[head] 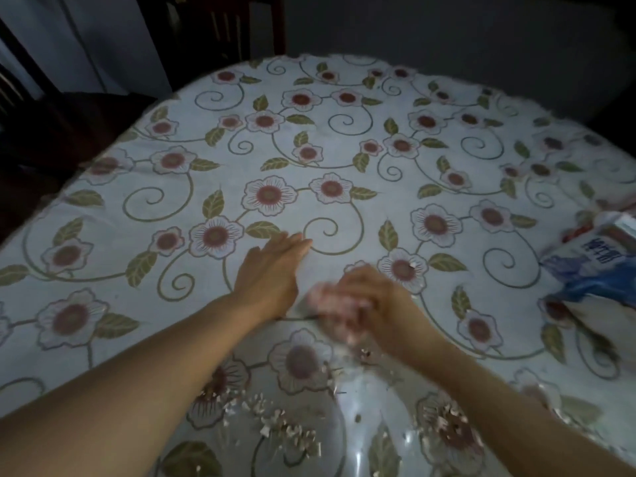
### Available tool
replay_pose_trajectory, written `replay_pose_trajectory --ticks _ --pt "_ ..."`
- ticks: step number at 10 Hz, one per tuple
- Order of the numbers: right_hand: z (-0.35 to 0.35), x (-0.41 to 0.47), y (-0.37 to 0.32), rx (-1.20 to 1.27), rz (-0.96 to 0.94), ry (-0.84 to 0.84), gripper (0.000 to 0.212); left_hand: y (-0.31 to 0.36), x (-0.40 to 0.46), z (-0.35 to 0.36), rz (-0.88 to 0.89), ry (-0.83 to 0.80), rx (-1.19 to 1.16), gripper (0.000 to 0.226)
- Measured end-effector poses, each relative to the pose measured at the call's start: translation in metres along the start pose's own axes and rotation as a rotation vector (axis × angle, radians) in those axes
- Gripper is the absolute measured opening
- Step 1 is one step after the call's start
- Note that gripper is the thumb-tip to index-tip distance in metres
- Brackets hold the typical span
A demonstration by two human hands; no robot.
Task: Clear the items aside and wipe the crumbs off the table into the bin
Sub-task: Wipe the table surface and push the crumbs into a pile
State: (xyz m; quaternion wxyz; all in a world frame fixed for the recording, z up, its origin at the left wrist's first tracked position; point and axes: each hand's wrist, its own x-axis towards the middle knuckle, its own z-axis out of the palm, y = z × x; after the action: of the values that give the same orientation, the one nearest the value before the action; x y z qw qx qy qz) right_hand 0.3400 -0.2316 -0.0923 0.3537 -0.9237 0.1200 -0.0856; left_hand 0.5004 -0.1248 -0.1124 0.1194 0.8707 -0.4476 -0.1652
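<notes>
- Crumbs lie scattered on the bench close to my body, in a loose band that runs left to right under both forearms; a second patch sits to the right of the first.
- My right hand grips a pink cloth, fingers curled round it. Both are blurred, so I cannot tell how much of the cloth touches the bench.
- From the cloth the crumbs lie toward me, near but not touching, apart from a few specks just beside my right wrist.
- My left hand rests flat on the bench, fingers straight and together, holding nothing, just left of the cloth and farther from the crumbs than the right.
- So the right hand is the one placed to sweep, and I judge the stroke should pull toward me and the near edge.
- No bin shows in view, so I cannot say which way it lies.
- A blue and white pack lies well apart at the right edge, already out of the sweep path.
</notes>
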Motion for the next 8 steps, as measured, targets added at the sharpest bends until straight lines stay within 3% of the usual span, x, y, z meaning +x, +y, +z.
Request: replay_pose_trajectory --ticks 1,2,3,4,5,6,7,8 --pt "-0.046 0.043 0.068 -0.075 0.239 0.279 0.027 0.022 0.013 0.017 0.047 -0.039 -0.024 0.07" --pt "-0.068 0.063 0.121 -0.14 0.382 0.374 0.03 0.031 0.016 0.032 0.029 -0.051 -0.039 0.069" --pt "-0.042 0.063 0.147 -0.156 0.396 0.381 0.035 0.029 0.015 0.039 0.036 -0.024 -0.052 0.068" --pt "-0.003 0.044 0.127 -0.085 0.344 0.319 0.044 0.029 0.013 0.037 0.032 -0.03 -0.078 0.067" --pt "0.029 0.006 0.09 -0.163 0.236 0.204 0.056 0.03 0.014 0.033 0.041 -0.068 -0.066 0.069" --pt "0.044 -0.039 0.047 -0.169 0.019 0.107 0.052 0.029 0.01 0.029 0.053 -0.118 -0.062 0.071" --pt "0.054 -0.077 0.016 -0.021 0.062 -0.102 0.039 0.035 -0.008 0.027 0.014 -0.167 -0.045 0.07" --pt "0.032 -0.104 -0.006 0.227 0.065 -0.137 0.029 0.055 -0.033 0.025 0.053 -0.133 -0.044 0.067"
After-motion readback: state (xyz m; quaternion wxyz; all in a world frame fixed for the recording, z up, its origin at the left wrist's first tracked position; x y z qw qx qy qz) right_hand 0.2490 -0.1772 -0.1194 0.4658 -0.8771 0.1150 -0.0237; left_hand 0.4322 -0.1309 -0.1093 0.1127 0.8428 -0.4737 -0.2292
